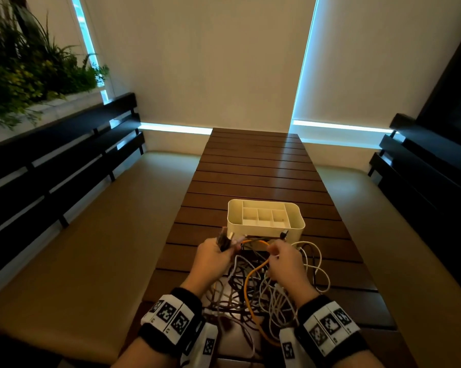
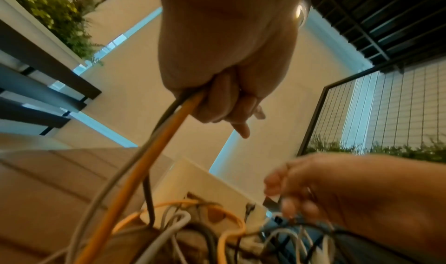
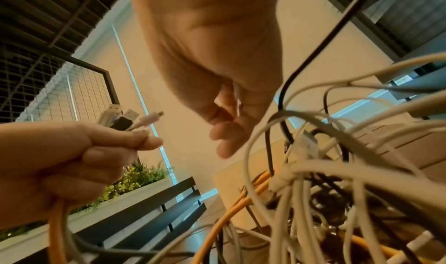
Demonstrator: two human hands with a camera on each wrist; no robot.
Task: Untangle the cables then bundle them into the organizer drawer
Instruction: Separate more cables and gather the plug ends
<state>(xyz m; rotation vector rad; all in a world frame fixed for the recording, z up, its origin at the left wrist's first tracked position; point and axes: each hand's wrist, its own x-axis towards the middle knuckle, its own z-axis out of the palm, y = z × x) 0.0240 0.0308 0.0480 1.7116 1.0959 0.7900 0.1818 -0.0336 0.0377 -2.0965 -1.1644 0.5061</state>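
Note:
A tangle of white, grey, black and orange cables [image 1: 250, 296] lies on the near end of the wooden slat table [image 1: 253, 168]. My left hand [image 1: 213, 254] grips a bunch of cable ends; several USB plugs [image 3: 125, 118] stick up from its fist, and an orange cable [image 2: 154, 153] and grey ones hang below. My right hand [image 1: 282, 261] hovers over the tangle with curled fingers [image 2: 284, 207] pinching a black cable [image 3: 281, 96], its plug [image 1: 284, 234] standing above the hand. The white organizer [image 1: 264, 231], with empty compartments, stands just beyond both hands.
Cushioned benches with dark slatted backs flank the table on the left [image 1: 78, 235] and right [image 1: 410, 235]. A planter with green foliage [image 1: 25, 65] sits behind the left bench. Bare table stretches beyond the organizer toward the wall.

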